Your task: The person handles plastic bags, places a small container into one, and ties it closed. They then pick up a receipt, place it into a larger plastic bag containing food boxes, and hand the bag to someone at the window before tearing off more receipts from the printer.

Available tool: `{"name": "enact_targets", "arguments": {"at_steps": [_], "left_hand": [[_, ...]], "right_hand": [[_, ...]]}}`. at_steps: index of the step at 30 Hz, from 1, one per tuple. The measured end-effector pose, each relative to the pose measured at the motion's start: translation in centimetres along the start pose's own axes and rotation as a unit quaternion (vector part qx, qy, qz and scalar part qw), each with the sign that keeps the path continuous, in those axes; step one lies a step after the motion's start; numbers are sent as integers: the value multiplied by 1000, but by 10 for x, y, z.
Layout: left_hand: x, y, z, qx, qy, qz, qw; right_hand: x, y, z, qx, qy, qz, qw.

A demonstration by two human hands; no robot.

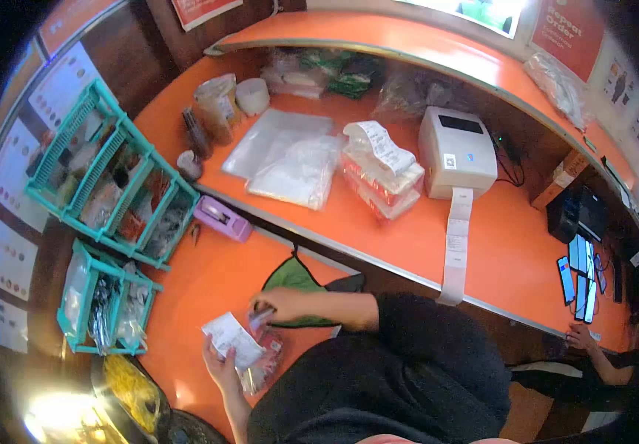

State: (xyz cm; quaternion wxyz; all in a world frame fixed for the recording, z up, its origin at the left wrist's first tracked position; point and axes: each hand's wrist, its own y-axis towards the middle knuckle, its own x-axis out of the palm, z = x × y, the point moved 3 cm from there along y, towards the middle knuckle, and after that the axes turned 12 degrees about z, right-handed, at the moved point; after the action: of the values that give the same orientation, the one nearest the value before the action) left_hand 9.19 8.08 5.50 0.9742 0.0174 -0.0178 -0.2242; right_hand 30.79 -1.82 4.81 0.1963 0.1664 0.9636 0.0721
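Observation:
Over the lower orange counter, my left hand (221, 367) is closed on a white paper receipt (234, 341). A clear plastic bag (259, 368) with reddish contents hangs under the receipt. My right hand (284, 306) is closed at the receipt's upper right edge, its fingers round a small dark and greyish thing I cannot make out. Behind the right forearm a green cloth bag (290, 277) with dark trim lies on the counter.
Teal baskets (99, 244) of packets stand at the left, a purple tape dispenser (222, 219) nearby. On the raised counter are clear plastic bags (293, 174), red-and-white packets (382, 185) and a label printer (455, 140) trailing paper. Another person's hand (581, 338) is near several phones (581, 270).

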Motion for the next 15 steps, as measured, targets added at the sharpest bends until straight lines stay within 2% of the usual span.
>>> {"name": "enact_targets", "arguments": {"at_steps": [1,4,5,7,11,15], "left_hand": [[-3,0,-2,-13,-12,5,1000],[-13,3,-10,1,-36,4,999],[-13,2,-7,13,-41,0,999],[-8,-6,9,-34,-56,-7,998],[-25,-5,10,-79,-48,-91,992],[-27,7,17,-50,-89,-98,990]], "right_hand": [[-7,-6,7,29,-59,24,998],[-15,-24,21,84,-284,-8,955],[-7,-26,32,77,-315,-5,946],[19,-37,58,67,-373,1,926],[42,-66,54,63,-378,69,921],[30,-115,18,83,-315,146,934]]}}
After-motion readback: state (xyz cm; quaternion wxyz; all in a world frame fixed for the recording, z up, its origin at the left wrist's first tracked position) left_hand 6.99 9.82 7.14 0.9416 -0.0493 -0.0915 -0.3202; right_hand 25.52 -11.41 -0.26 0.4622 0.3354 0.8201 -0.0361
